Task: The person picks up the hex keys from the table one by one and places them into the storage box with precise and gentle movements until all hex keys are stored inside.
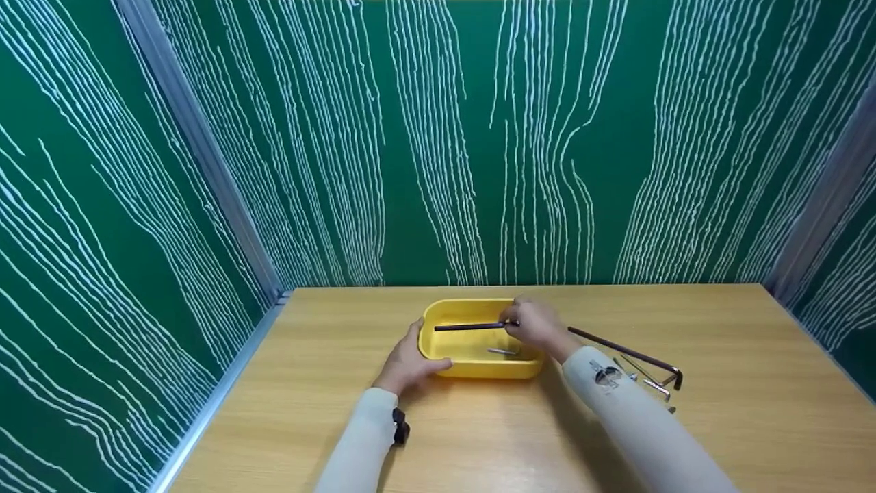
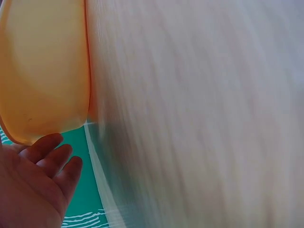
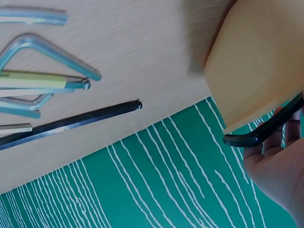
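Note:
A yellow plastic tray (image 1: 489, 370) stands on the table, and a small silver hex key (image 1: 503, 351) lies inside it. My left hand (image 1: 408, 363) holds the tray's left end, thumb on the near rim and fingers along the end wall. In the left wrist view those fingers touch the tray's wall (image 2: 47, 66). Over the tray's right part, my right hand (image 1: 536, 324) grips a black hex key (image 1: 469, 327), whose long arm points left across the tray. Its bent short end (image 3: 251, 137) shows beside the fingers in the right wrist view.
Right of the tray, partly behind the right forearm, lies another long black hex key (image 1: 626, 352). Several smaller silver hex keys (image 3: 59, 57) lie near it on the wooden table (image 1: 328, 329). Green walls (image 1: 424, 137) with white wavy lines stand at the back and sides.

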Demonstrator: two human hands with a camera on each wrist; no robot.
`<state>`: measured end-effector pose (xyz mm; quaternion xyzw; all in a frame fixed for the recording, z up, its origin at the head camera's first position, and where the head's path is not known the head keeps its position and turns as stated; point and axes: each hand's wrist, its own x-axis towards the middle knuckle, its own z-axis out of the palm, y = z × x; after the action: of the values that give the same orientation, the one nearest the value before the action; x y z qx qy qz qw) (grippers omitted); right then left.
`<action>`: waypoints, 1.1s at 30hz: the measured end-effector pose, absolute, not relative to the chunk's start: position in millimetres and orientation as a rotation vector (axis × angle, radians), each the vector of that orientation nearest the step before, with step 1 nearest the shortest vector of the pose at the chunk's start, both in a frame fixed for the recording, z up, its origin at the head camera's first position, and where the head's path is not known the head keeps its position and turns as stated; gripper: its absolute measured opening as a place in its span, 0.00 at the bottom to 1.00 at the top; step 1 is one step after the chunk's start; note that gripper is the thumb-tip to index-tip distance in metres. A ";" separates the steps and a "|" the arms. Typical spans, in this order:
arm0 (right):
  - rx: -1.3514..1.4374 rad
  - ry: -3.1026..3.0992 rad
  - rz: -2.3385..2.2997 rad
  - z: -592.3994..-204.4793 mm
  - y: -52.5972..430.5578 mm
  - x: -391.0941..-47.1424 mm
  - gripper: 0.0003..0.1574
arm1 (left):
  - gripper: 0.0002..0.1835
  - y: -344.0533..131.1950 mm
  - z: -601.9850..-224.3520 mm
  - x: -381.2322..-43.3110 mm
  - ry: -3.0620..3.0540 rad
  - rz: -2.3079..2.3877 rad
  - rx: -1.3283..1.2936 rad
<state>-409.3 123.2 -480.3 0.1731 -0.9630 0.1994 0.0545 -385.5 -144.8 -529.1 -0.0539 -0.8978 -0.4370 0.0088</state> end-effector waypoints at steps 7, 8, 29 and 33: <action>0.580 -2.888 0.562 -485.9 116.1 -410.5 0.09 | 0.61 -145.5 -529.0 -387.2 -2.794 -1.376 -0.185; 0.596 -2.878 0.549 -487.2 115.6 -410.4 0.09 | 0.61 -145.4 -529.1 -387.0 -2.792 -1.377 -0.195; 0.582 -2.914 0.581 -506.0 105.6 -412.1 0.08 | 0.58 -144.9 -529.4 -387.2 -2.798 -1.356 -0.230; 0.584 -2.931 0.561 -506.5 103.5 -413.2 0.07 | 0.59 -146.0 -528.9 -386.5 -2.791 -1.344 -0.230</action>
<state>-413.2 103.5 -506.5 0.1918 -0.9627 0.1842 0.0502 -386.5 -146.0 -528.9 -0.0740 -0.8984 -0.4325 0.0176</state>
